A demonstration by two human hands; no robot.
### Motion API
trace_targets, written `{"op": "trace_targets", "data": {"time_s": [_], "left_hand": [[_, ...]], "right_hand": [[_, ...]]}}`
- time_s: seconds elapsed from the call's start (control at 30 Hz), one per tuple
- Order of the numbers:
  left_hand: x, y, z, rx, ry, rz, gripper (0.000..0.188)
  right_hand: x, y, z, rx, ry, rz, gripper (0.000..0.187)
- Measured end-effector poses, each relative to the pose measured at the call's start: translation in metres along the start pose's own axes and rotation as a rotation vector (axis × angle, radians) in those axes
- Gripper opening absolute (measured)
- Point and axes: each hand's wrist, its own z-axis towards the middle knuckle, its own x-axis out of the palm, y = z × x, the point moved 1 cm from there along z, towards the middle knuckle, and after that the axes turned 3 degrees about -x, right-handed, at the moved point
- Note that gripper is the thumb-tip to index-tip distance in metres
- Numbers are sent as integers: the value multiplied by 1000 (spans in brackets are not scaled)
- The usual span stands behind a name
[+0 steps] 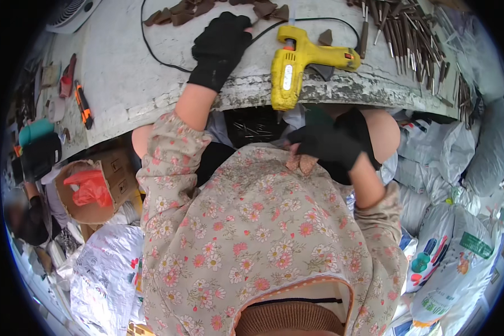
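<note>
The pale, worn desk (117, 67) stretches across in front of me, and my flowered smock (252, 224) covers my lap. At the right lie many thin brown-handled tools (400, 39). The yellow glue gun (290, 67) sits at the desk's near edge, between them and my gloved left hand (221, 50). That hand's fingers are curled over the desk, just below the brown pieces (182, 17); I can't tell whether they grip anything. My gloved right hand (333, 143) is at my lap, fingers bent against the smock's edge, whether pinching it I can't tell.
</note>
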Motion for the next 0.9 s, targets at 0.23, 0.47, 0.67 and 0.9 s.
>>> {"op": "trace_targets", "data": {"time_s": [0.23, 0.47, 0.67, 0.9], "left_hand": [[-46, -32, -56, -389, -269, -773, 20], [-51, -69, -157, -652, 63, -1111, 18], [-43, -102, -169, -723, 316, -1290, 23], [-36, -109, -170, -926, 368, -1475, 27]], "right_hand": [[-155, 3, -19, 71, -920, -1089, 30], [-168, 63, 51, 770, -958, -621, 63], [-211, -69, -16, 47, -922, -593, 37], [-96, 19, 13, -234, -868, -952, 48]]}}
